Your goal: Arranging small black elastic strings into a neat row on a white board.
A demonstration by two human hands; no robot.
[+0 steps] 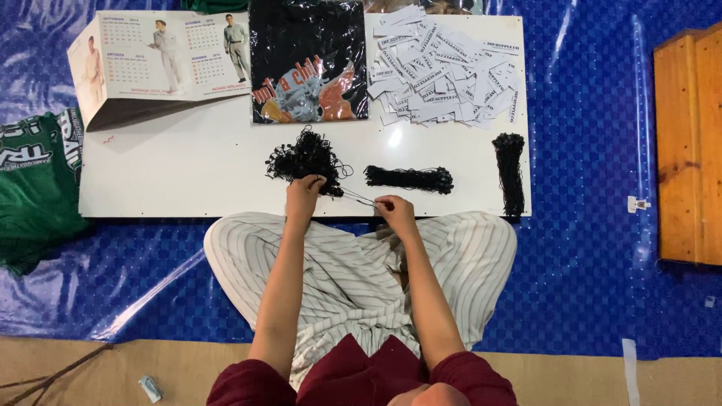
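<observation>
I sit cross-legged at a white board (pixel 188 165) laid on blue plastic sheeting. My left hand (pixel 303 197) rests on the near edge of a tangled heap of black tag strings (pixel 304 156) and grips some of them. My right hand (pixel 392 210) pinches a thin string (pixel 359 198) pulled taut between both hands. To the right lie a tidy bundle of black strings (pixel 410 178) and an upright bundle of black strings (pixel 510 171) near the board's right edge.
A pile of white paper tags (pixel 444 68) lies at the board's far right. A black printed shirt in plastic (pixel 308 60) and a desk calendar (pixel 158 60) sit at the back. Green garments (pixel 37 180) lie left, a wooden piece (pixel 688 143) right.
</observation>
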